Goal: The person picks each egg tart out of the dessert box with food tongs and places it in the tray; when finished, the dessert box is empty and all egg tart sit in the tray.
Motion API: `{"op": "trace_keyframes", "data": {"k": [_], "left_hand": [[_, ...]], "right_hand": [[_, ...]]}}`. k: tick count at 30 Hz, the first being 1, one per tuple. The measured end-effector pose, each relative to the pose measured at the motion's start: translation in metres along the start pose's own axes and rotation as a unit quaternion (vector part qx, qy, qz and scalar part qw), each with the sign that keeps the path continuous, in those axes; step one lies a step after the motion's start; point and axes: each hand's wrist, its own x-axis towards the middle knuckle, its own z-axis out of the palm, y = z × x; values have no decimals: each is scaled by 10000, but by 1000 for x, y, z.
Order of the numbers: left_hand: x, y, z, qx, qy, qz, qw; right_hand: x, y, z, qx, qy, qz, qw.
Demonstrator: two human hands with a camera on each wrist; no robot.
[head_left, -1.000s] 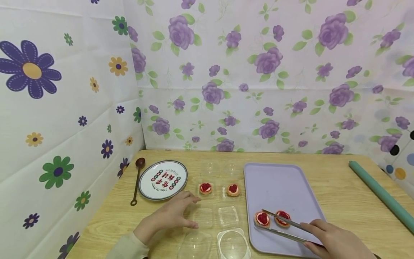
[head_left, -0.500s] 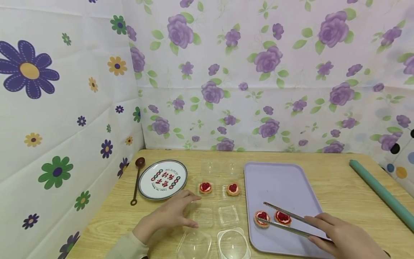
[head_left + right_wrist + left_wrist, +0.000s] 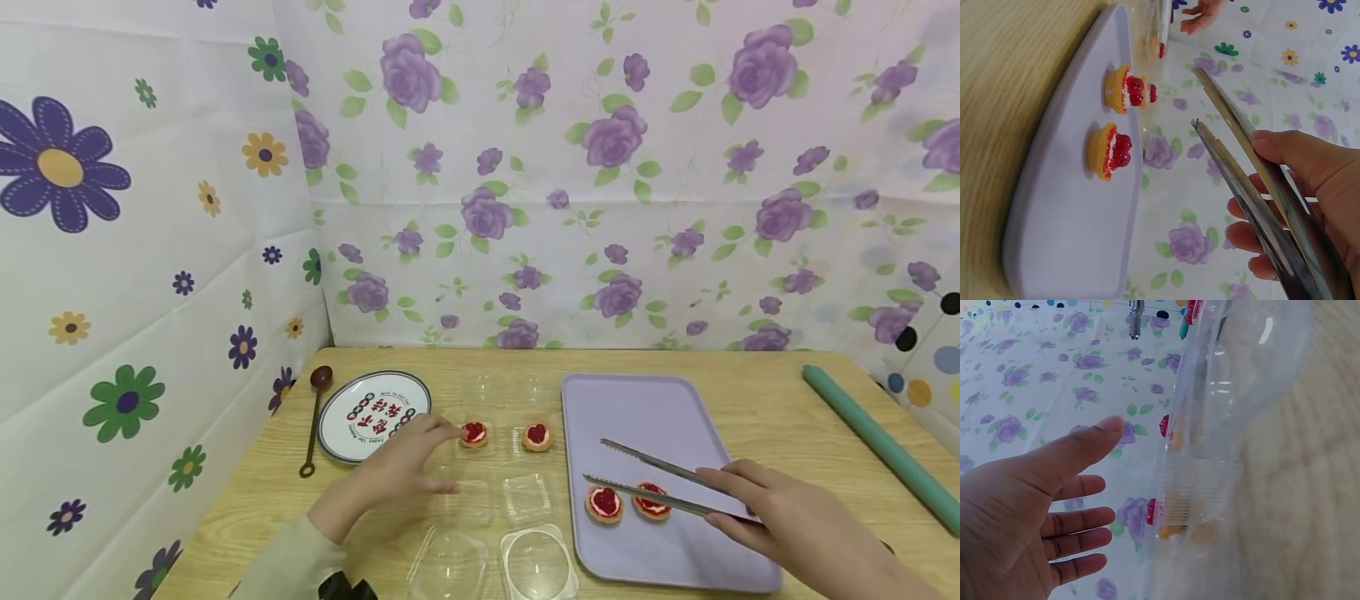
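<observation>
My right hand (image 3: 780, 517) holds metal tongs (image 3: 652, 460), fingers on one arm and thumb on the other. Their tips are apart with nothing between them, raised above the lavender tray (image 3: 637, 408). Two small red-topped tarts lie on that tray: a left tart (image 3: 603, 504) and a right tart (image 3: 1110, 151). My left hand (image 3: 405, 462) hovers over the clear plastic containers, empty, with fingers relaxed and thumb spread (image 3: 1072, 506). Two more tarts sit in the containers beyond it, a left one (image 3: 473, 433) and a right one (image 3: 536, 437).
Several clear containers stand left of the tray, the nearest with a domed lid (image 3: 450, 567). A printed white plate (image 3: 360, 417) and a brown ladle (image 3: 315, 417) lie at the left. A teal roll (image 3: 877, 442) rests along the right side of the wooden table (image 3: 795, 442).
The tongs have lifted off the left tart, with their tips raised and moved away from it. Both tarts stay on the tray. My left hand has barely moved.
</observation>
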Motion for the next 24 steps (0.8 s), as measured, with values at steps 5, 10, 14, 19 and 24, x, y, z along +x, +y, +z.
{"op": "trace_keyframes", "data": {"k": [5,10,14,19,24], "left_hand": [[20,4,-8,284,-8,344,9990],[44,7,-12,453,-184,546,9973],[59,10,-10,456,-491,402,9969],[74,12,-5,495,-743,192,9958],[86,11,2,679,-819,210,9941]], "right_hand": [[14,-2,-3,-1,56,-100,9999],[28,-5,-1,22,82,-194,9998],[36,-6,3,4,77,-278,9996],[47,-9,6,19,-57,-317,9995],[59,-14,11,-148,-223,-279,9993]]}}
